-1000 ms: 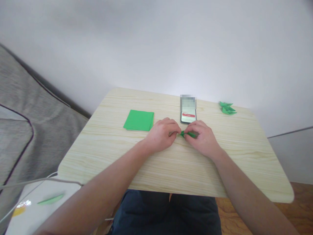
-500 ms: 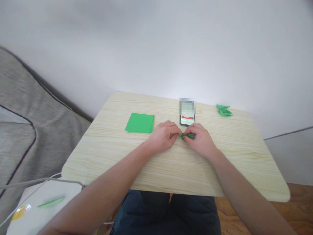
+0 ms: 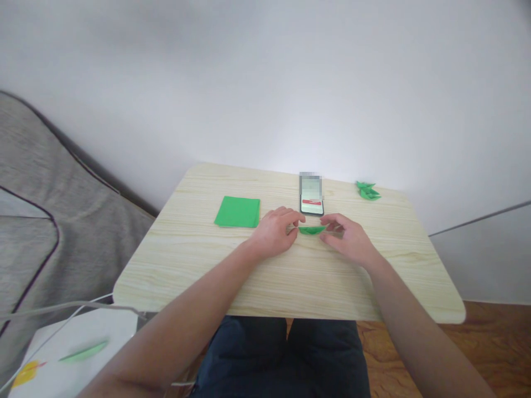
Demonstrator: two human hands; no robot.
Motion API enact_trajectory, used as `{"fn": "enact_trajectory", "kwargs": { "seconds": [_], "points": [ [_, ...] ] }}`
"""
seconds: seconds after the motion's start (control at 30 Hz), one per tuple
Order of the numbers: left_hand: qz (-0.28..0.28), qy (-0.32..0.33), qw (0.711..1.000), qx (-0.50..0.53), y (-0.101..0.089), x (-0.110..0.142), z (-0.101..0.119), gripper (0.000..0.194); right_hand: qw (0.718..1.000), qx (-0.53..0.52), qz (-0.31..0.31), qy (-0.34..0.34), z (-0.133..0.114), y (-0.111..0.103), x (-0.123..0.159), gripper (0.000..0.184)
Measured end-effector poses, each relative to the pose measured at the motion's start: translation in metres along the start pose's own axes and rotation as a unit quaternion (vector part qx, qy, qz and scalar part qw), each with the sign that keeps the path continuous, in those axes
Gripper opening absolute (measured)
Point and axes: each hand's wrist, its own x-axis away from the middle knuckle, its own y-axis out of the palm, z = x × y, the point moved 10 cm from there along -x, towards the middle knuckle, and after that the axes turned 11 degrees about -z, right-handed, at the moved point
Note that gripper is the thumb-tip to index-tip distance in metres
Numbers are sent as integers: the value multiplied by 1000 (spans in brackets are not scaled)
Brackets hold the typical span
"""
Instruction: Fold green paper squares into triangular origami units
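A small folded green paper boat [image 3: 312, 230] lies on the wooden table between my two hands. My left hand [image 3: 277, 228] is at its left end, fingers apart and curved; whether a fingertip brushes the paper is hard to make out. On the other side, my right hand [image 3: 345, 236] is spread around the boat's right end, thumb and fingers apart. Just beyond the boat lies a phone [image 3: 312, 205] with a lit, partly blurred screen. A stack of green paper squares [image 3: 238, 212] rests left of my left hand.
Folded green paper pieces [image 3: 368, 190] sit at the table's back right. The pale wooden table [image 3: 199, 265] stands against a white wall. At lower left, a white surface [image 3: 45, 342] bears another green paper piece [image 3: 85, 351], with cables [image 3: 78, 304] crossing above it.
My fingers have opened and let go of the green paper, which now shows as a boat shape on the table. My right hand has moved slightly right. The view has shifted a little.
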Motion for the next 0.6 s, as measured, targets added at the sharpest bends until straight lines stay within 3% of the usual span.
{"fn": "enact_trajectory", "kwargs": {
  "seconds": [0.27,0.5,0.6],
  "points": [
    [-1,-17,1000,13,0,1,-4,35,998,34,55,-21,-4,3,14,52],
    [-22,-23,999,-4,3,1,0,36,995,54,73,-41,-11,5,12,22],
    [-29,-26,999,-12,4,1,1,36,994,54,71,-69,-16,8,13,19]
  ]
}}
